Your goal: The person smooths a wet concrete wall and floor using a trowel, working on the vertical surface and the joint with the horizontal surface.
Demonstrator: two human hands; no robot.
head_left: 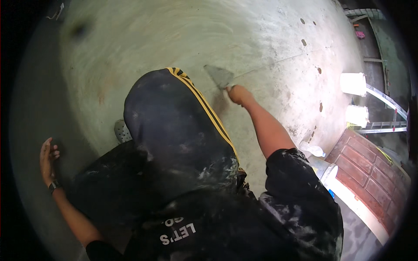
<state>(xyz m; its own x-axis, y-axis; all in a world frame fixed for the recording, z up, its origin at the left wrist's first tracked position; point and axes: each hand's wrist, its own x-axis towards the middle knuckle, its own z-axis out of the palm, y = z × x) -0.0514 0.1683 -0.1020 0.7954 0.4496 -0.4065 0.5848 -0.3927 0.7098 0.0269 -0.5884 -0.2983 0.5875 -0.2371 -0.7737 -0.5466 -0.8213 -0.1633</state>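
Note:
My right hand (237, 94) is closed around the handle of a trowel (219, 76) with a grey triangular blade. The blade lies against a pale, smeared floor-like surface (174, 43), just beyond my raised knee. Out at the far left, my left hand (47, 158) is held beside the dark grey surface (32, 113), its fingers loosely bent and apart, with nothing in them. Whether it touches that surface I cannot tell. A watch (54, 185) is on my left wrist.
My dusty dark trouser leg (174, 117) fills the middle, with a grey clog (122, 131) beside it. At right are two white buckets (353, 84), another bucket (324, 170), a white plastic bag (311, 149), a reddish-brown panelled door (370, 169) and metal rails (385, 98).

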